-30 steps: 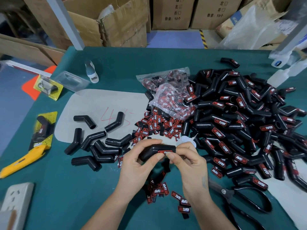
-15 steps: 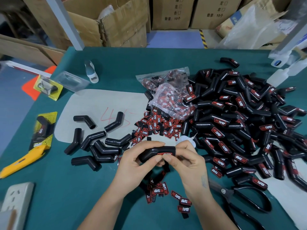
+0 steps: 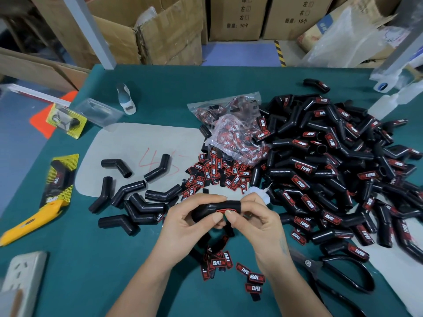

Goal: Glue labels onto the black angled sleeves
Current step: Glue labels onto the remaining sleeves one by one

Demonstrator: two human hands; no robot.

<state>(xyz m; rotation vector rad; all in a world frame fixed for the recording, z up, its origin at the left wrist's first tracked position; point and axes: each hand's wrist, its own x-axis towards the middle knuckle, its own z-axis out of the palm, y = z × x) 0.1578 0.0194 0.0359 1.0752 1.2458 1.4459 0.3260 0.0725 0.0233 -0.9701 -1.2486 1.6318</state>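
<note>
Both hands hold one black angled sleeve [image 3: 215, 206] above the green table. My left hand [image 3: 187, 220] grips its left part, and my right hand [image 3: 256, 223] grips its right end. Both thumbs press on a red and black label [image 3: 225, 210] on the sleeve's near side. A small white glue bottle [image 3: 258, 193] shows just behind my right hand. Several unlabelled sleeves [image 3: 137, 197] lie to the left. A big heap of labelled sleeves [image 3: 332, 168] fills the right. Loose labels [image 3: 215, 172] lie behind the hands, and more labels [image 3: 229, 264] lie below them.
A clear bag of labels [image 3: 233, 133] rests against the heap. Black scissors [image 3: 338, 273] lie at the right front. A yellow utility knife [image 3: 29, 221] and a white power strip [image 3: 20, 277] sit at the left. A grey mat [image 3: 128, 152] lies under the plain sleeves.
The hands and the sleeve have barely shifted. Both thumbs stay pressed on the label.
</note>
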